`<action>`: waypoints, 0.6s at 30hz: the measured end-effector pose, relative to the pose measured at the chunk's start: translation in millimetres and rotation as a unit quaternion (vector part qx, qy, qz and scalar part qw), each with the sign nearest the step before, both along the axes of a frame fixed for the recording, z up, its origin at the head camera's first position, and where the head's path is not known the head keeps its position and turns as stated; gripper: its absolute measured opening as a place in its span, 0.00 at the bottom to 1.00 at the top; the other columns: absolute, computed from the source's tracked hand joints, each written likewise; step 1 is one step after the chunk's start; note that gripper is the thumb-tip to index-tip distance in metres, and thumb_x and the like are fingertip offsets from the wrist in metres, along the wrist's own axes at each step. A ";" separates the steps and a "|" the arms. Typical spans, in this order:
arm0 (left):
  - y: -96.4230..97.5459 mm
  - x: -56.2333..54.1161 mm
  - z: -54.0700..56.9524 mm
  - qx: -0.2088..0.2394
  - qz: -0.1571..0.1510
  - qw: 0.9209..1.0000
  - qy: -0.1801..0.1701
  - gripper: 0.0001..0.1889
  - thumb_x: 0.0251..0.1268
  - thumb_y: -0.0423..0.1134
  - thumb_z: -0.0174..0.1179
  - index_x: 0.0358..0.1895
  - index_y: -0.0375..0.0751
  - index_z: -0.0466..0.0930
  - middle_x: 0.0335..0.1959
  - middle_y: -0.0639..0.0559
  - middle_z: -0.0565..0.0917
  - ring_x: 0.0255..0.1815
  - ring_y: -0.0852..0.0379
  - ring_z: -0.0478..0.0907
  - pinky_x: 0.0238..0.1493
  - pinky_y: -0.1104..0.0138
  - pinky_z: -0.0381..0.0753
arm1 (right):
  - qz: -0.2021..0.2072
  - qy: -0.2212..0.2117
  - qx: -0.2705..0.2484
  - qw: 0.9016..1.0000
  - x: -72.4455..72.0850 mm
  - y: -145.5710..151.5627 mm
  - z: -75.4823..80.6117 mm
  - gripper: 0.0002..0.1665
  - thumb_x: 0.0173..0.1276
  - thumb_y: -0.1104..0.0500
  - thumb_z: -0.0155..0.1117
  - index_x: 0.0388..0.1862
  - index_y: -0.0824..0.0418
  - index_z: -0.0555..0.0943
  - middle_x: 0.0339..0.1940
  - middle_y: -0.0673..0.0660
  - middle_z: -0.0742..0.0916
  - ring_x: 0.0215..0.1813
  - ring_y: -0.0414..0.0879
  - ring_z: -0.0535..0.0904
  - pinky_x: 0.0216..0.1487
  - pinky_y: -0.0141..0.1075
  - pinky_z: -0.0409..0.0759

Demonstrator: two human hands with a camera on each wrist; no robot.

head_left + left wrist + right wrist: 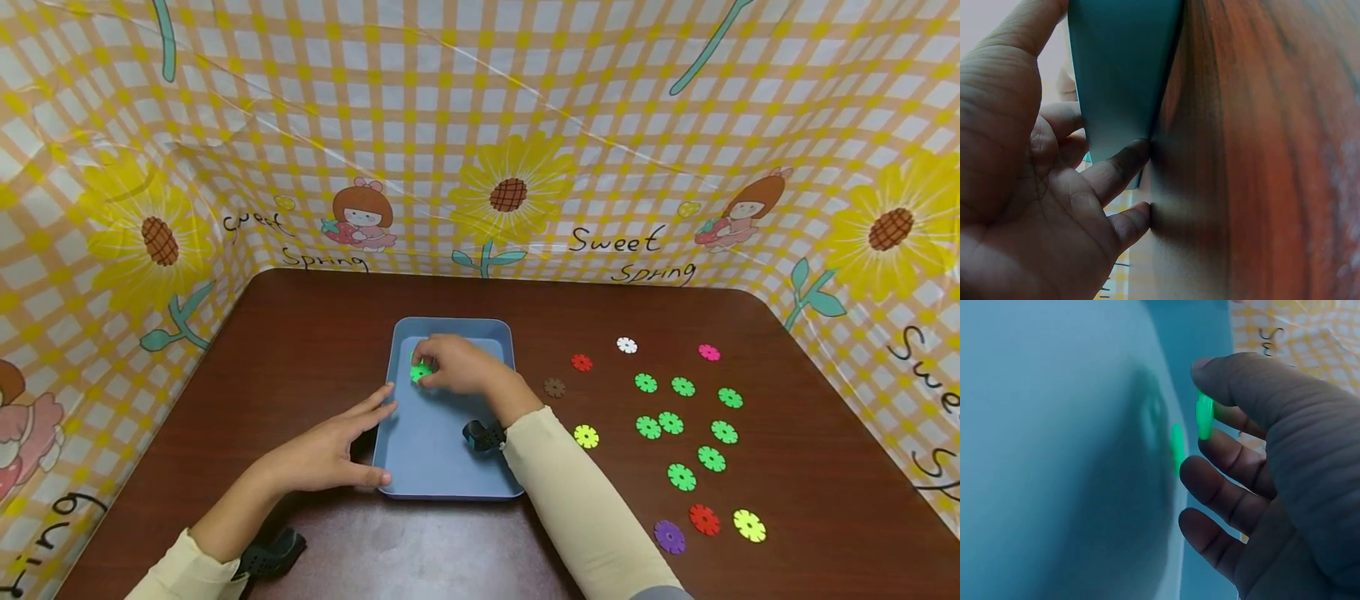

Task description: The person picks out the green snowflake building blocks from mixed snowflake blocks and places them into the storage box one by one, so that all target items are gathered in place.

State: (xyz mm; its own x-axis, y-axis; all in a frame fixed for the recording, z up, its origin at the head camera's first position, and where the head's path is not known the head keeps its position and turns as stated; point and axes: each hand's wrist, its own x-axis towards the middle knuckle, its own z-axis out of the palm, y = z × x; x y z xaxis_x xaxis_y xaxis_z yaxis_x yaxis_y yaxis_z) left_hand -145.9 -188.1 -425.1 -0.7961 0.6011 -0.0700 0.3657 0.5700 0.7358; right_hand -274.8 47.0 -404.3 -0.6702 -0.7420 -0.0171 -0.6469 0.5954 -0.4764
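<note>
My right hand (462, 367) is over the far left part of a blue tray (442, 450). Between thumb and finger it pinches a green notched disc (1205, 415), seen nearly edge-on in the right wrist view. A second green disc (1177, 449) lies on the tray floor close by. At the tray's left side my left hand (322, 454) rests with fingers spread and fairly straight, thumb at the near left corner. In the left wrist view its fingertips touch the tray's outer wall (1122, 75) and the table.
Right of the tray, several green discs (682, 477) lie scattered on the dark wooden table (315, 333). Among them are red (704, 519), yellow (587, 436), purple (670, 537), brown (554, 387), white (627, 345) and pink (708, 352) ones. Checked cloth (480, 100) surrounds the table's back and sides.
</note>
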 end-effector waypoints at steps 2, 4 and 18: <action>-0.2 -0.6 0.1 -0.002 0.000 1.000 0.001 0.54 0.55 0.63 0.69 0.79 0.42 0.53 0.82 0.55 0.42 0.79 0.51 0.46 0.69 0.46 0.60 | 0.002 -0.003 0.005 1.000 -0.6 -1.9 -2.3 0.09 0.65 0.59 0.71 0.43 0.56 0.83 0.38 0.49 0.81 0.41 0.43 0.77 0.46 0.36 0.77; -0.2 -0.9 0.5 -0.001 0.000 1.000 0.002 0.54 0.55 0.62 0.70 0.79 0.42 0.53 0.82 0.55 0.41 0.79 0.51 0.46 0.69 0.46 0.60 | 0.002 -0.007 0.012 1.000 -0.2 -3.1 -3.1 0.09 0.66 0.58 0.71 0.44 0.56 0.84 0.38 0.50 0.82 0.41 0.43 0.77 0.47 0.37 0.77; 1.2 -0.3 1.9 0.002 0.000 1.000 0.000 0.53 0.56 0.60 0.71 0.79 0.41 0.53 0.82 0.55 0.42 0.79 0.51 0.45 0.69 0.46 0.59 | -0.001 -0.011 0.008 1.000 -2.4 -4.0 -12.4 0.10 0.65 0.59 0.72 0.44 0.57 0.84 0.36 0.49 0.82 0.39 0.42 0.76 0.45 0.36 0.76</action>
State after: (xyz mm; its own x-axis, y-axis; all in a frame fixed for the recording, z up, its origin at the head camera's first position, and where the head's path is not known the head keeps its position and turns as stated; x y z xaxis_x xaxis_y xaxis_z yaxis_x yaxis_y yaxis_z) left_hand -146.2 -187.0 -423.1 -0.7958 0.6016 -0.0685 0.3653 0.5672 0.7381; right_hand -277.2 43.0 -416.7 -0.6708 -0.7404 -0.0439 -0.6355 0.6042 -0.4807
